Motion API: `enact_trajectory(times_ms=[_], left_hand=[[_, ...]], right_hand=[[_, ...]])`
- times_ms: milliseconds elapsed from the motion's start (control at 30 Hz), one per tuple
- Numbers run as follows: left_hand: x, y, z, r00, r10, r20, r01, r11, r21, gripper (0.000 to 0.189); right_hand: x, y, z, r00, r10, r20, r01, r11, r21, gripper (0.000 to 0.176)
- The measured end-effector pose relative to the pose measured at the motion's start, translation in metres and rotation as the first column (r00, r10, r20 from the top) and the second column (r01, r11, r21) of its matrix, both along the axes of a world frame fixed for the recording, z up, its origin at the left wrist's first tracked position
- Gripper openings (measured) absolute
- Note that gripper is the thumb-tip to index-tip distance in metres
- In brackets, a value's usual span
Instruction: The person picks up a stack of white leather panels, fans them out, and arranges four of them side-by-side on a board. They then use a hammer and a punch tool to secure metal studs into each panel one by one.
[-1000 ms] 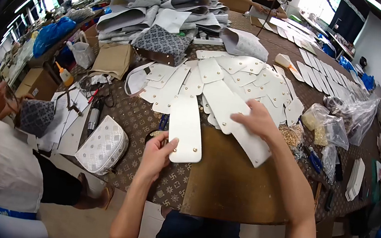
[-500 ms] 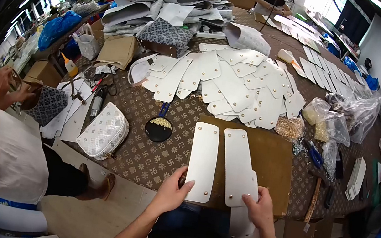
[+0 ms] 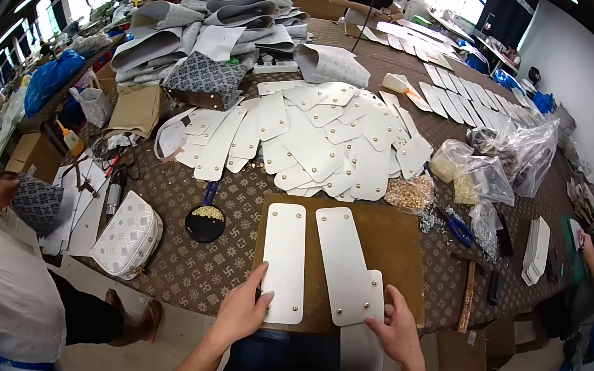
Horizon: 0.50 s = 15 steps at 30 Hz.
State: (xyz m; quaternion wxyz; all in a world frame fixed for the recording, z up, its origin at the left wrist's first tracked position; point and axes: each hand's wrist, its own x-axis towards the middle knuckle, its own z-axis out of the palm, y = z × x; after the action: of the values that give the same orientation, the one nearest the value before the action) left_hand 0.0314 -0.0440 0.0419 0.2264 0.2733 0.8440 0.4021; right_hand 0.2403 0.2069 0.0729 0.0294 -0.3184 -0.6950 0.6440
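Note:
My left hand (image 3: 243,309) is closed on the lower left edge of a white panel (image 3: 284,259) with rounded corners and brass-coloured rivets. This panel lies nearly upright in view over a brown board (image 3: 401,263). With thumb on top, my right hand (image 3: 398,329) pinches the lower right part of a second white panel (image 3: 340,259), which leans to the left. Another white panel (image 3: 363,353) overlaps it and hangs past the table edge towards my lap. Fingers under the panels are hidden. Beyond the board spreads a large heap of riveted white panels (image 3: 318,139).
A hammer (image 3: 469,291), blue-handled pliers (image 3: 459,228) and a heap of small rivets (image 3: 410,191) lie to the right. A black dish (image 3: 204,226) and a white patterned pouch (image 3: 127,237) are on the left. At far left a person (image 3: 11,275) handles a dark patterned bag.
The view has shifted, so the table contents appear further left. The right-hand panel has tilted more to the left, and the overlapping panel shows more beside it. Both hands keep their hold.

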Motion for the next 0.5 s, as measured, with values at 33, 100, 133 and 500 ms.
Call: enact_trajectory(times_ms=[33,100,133,500], left_hand=[[0.001,0.002,0.003,1.0,-0.013,0.008,0.013,1.0,0.0,0.063],[0.0,0.007,0.013,0.999,0.025,0.047,-0.024,0.999,-0.022,0.063],[-0.002,0.008,0.012,0.998,0.02,0.054,-0.019,1.0,-0.015,0.062],[-0.016,0.0,0.007,0.998,-0.049,0.028,0.049,0.999,0.007,0.06]], right_hand=[[0.002,0.002,0.004,1.0,0.005,0.025,-0.006,0.999,0.032,0.08],[0.001,-0.007,-0.001,0.996,0.079,0.026,-0.081,0.993,0.081,0.078],[-0.003,-0.012,-0.005,0.986,0.167,0.02,-0.168,0.977,0.135,0.075],[0.007,0.032,0.024,0.997,0.077,0.027,-0.078,0.995,0.06,0.059]])
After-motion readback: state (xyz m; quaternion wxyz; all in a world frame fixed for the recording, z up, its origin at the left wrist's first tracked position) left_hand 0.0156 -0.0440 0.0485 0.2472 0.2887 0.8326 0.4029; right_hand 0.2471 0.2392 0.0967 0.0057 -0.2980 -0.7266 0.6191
